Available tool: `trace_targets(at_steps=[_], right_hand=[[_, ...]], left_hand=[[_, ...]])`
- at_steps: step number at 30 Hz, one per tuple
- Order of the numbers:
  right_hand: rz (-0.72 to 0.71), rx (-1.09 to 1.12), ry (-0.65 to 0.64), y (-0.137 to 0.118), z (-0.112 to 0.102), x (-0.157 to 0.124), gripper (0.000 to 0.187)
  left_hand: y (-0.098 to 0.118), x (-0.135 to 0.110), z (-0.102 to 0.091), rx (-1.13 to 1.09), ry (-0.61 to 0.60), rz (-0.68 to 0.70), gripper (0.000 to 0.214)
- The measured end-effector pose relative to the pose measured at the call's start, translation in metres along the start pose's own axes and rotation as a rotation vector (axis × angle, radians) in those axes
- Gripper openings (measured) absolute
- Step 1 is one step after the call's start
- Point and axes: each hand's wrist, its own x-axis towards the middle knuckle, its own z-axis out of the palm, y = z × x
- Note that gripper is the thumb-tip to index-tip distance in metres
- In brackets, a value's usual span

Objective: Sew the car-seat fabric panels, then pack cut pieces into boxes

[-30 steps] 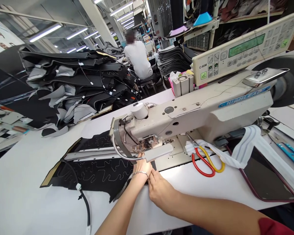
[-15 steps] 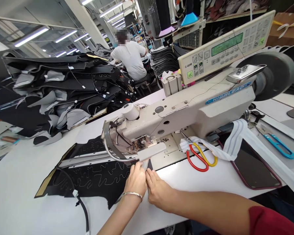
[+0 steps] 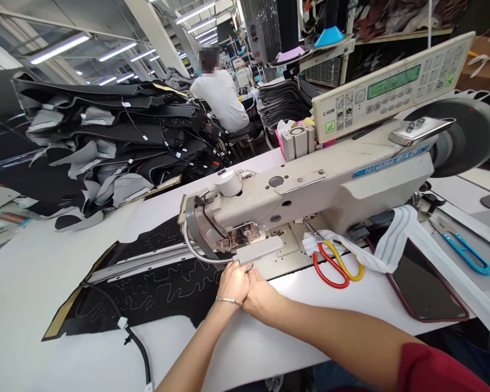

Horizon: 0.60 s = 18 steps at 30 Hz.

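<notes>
Hands closed together since earlier, left hand (image 3: 232, 283) touching right hand (image 3: 262, 296), both curled at black fabric (image 3: 163, 286) edge under sewing machine (image 3: 330, 185), grasp indiscernible.

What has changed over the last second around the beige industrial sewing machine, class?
The right hand has slid forward against the left hand, both now pressed together at the edge of the black stitched fabric panel. The panel seems nudged slightly leftward. The red-and-yellow-handled scissors, the blue thread snips and the beige sewing machine stayed put.
</notes>
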Motion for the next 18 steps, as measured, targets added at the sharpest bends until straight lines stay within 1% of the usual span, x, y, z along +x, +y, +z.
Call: trace_targets(at_steps=[3, 5, 8, 10, 11, 13, 15, 17, 18], right_hand=[[0.044, -0.040, -0.012, 0.005, 0.004, 0.010, 0.031], [0.066, -0.030, -0.019, 0.008, 0.005, 0.014, 0.030], [0.094, 0.002, -0.009, 0.011, 0.003, 0.015, 0.030], [0.117, -0.004, 0.019, 0.012, -0.001, 0.012, 0.030], [0.127, -0.014, 0.027, 0.012, -0.003, 0.011, 0.029], [0.130, -0.038, 0.027, 0.012, -0.008, 0.008, 0.026], [0.102, -0.047, 0.008, 0.012, -0.012, 0.007, 0.023], [0.059, -0.036, -0.025, 0.011, -0.014, 0.007, 0.020], [0.041, -0.033, -0.045, 0.010, -0.015, 0.008, 0.019]], left_hand=[[-0.001, 0.009, -0.004, 0.005, -0.049, -0.096, 0.032], [-0.003, 0.013, -0.003, -0.005, -0.036, -0.129, 0.029], [-0.008, 0.012, 0.004, -0.009, 0.054, -0.115, 0.026], [-0.015, 0.008, 0.014, 0.006, 0.164, -0.095, 0.027], [-0.019, 0.006, 0.021, 0.014, 0.240, -0.075, 0.030], [-0.030, 0.003, 0.035, 0.020, 0.417, 0.021, 0.034], [-0.042, 0.003, 0.047, 0.027, 0.578, 0.196, 0.033], [-0.054, 0.007, 0.053, 0.056, 0.676, 0.380, 0.030], [-0.059, 0.009, 0.053, 0.078, 0.699, 0.456, 0.029]])
